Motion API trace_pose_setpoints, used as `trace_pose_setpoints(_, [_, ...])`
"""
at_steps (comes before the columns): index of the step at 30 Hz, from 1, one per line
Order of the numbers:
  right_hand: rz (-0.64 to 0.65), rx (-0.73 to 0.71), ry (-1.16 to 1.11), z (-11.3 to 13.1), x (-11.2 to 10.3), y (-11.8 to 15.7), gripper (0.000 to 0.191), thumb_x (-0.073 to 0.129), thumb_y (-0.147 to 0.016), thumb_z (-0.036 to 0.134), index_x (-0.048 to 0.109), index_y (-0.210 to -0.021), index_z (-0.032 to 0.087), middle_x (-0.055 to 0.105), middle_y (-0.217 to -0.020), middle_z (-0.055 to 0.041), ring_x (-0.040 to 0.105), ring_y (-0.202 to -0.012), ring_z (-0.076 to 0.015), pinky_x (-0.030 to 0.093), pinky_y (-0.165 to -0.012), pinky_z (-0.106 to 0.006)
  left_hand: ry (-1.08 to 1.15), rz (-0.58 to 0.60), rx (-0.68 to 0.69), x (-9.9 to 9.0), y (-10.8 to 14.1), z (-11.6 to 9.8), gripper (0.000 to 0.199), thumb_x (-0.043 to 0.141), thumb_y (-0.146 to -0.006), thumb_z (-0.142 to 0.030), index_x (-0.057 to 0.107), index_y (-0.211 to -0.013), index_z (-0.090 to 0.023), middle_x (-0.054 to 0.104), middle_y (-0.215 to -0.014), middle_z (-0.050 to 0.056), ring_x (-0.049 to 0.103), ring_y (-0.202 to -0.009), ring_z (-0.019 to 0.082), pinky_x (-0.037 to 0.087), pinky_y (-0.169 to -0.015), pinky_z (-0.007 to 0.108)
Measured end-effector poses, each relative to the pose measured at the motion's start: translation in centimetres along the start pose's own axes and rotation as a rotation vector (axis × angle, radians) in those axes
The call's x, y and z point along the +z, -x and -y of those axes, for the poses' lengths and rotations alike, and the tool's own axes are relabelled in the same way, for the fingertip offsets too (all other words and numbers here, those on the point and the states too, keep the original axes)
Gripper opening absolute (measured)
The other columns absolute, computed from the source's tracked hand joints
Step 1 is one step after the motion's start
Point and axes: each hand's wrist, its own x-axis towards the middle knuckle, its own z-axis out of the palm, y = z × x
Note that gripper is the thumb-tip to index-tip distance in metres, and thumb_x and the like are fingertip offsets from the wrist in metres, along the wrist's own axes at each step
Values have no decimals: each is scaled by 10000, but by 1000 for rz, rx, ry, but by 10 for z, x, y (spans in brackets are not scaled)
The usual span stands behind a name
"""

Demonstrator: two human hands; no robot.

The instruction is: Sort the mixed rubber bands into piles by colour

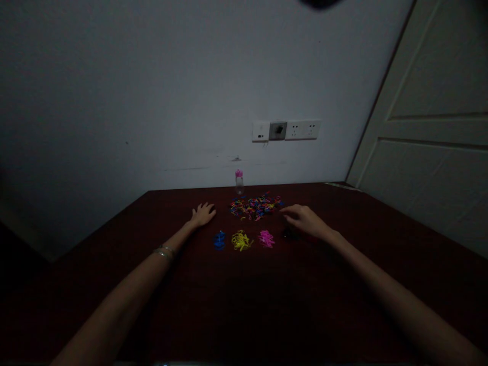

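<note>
At the left, the bracelet (pixel 164 251) is on the wrist of the left hand (pixel 203 215), which lies on the table (pixel 236 305) with its fingers spread, and I see nothing held in it. Next to this hand, on the near side, there is the blue pile (pixel 219 240), then the yellow pile (pixel 241 240); both are small and of one colour. Farther back, near the wall (pixel 183 112), a clear bottle (pixel 239 184) with a pink top stands upright. In front of it lies the mixed heap (pixel 255 206) of small, thin pieces in many colours. The pink pile (pixel 266 239) is nearer, in one row with the blue and the yellow. To its right is a dark pile (pixel 290 234), partly under the right hand (pixel 301 218) and too dim to tell well. The fingertips of this hand are just beside the right edge of the heap, thumb and forefinger near each other; whether they pinch a piece, I cannot tell. I judge the separation of colours to be only partly done: the near row is made, but blue, yellow and pink pieces are still in the heap, among other colours.
</note>
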Motion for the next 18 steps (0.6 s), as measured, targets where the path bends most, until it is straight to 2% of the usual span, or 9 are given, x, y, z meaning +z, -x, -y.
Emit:
trace_pose_setpoints(4, [-59, 143, 160, -61, -18, 26, 318, 452, -814, 259, 638, -1062, 186, 656, -1055, -81, 586, -987, -215, 445, -893, -360, 48, -97, 84, -12, -3, -5, 358, 479, -775, -426, 615, -1032, -218, 505, -1207, 109, 413, -1140, 296, 361, -913, 482])
trace_pose_setpoints(6, [-63, 208, 249, -87, -22, 41, 329, 442, -802, 241, 641, -1053, 163, 652, -1061, -97, 570, -1013, -229, 435, -905, -368, 92, -159, 182, -19, -4, -14, 295, 542, -733, -402, 647, -916, -196, 522, -1101, 101, 445, -1066, 262, 391, -887, 410])
trace_pose_setpoints(9, [-54, 280, 311, -114, -23, 61, 355, 424, -793, 246, 644, -1047, 133, 650, -1064, -113, 561, -1021, -249, 431, -903, -385, 145, -196, 390, -30, 0, -36, 266, 578, -713, -395, 657, -856, -185, 509, -1021, 76, 444, -1012, 221, 388, -883, 338])
trace_pose_setpoints(13, [-62, 337, 318, -128, -19, 73, 372, 410, -790, 266, 651, -1038, 128, 650, -1061, -115, 563, -1011, -255, 433, -896, -387, 61, -89, 600, -39, 11, -75, 291, 595, -712, -427, 664, -871, -194, 496, -1001, 68, 417, -993, 216, 370, -878, 329])
trace_pose_setpoints(18, [-86, 332, 304, -127, -16, 74, 358, 408, -797, 262, 650, -1036, 150, 656, -1048, -96, 561, -1008, -240, 420, -909, -371, -121, 46, 644, -36, 20, -104, 347, 583, -735, -450, 635, -1027, -270, 474, -1108, 77, 364, -1058, 254, 340, -894, 389])
